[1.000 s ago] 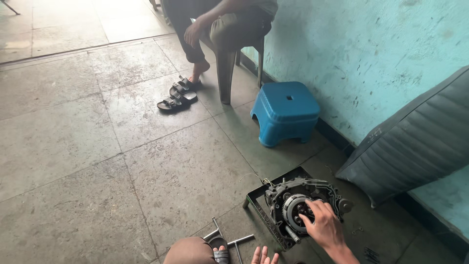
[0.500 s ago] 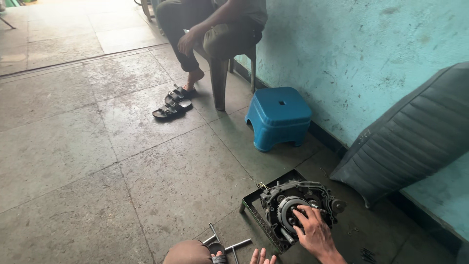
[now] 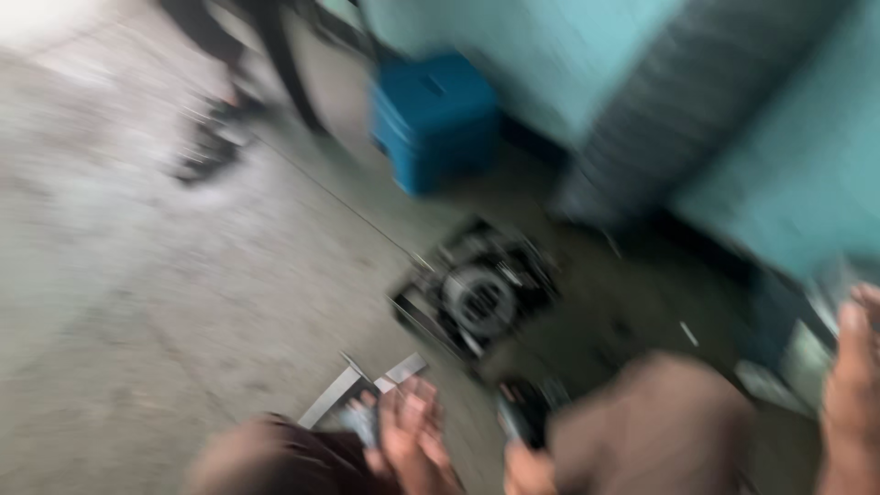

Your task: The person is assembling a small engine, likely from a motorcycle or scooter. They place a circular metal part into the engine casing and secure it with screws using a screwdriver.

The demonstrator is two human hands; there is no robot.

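The whole view is smeared by motion. A round metal engine part (image 3: 477, 295) sits in a black tray (image 3: 412, 312) on the concrete floor, with no hand on it. My left hand (image 3: 412, 431) is low in the view, fingers apart, just beside some flat metal tools (image 3: 367, 385) and holding nothing that I can make out. My right hand (image 3: 852, 385) is up at the far right edge, away from the engine part; blur hides its fingers. My knees (image 3: 651, 422) fill the bottom.
A blue plastic stool (image 3: 435, 110) stands by the teal wall (image 3: 788, 156). A grey ribbed seat cushion (image 3: 660, 119) leans on that wall. Another person's legs (image 3: 247, 37) and dark sandals (image 3: 211, 151) are at the top left.
My right hand has come off the engine part and swung out to the right edge. The view has swung, bringing the tray to the middle, and turned very blurred.
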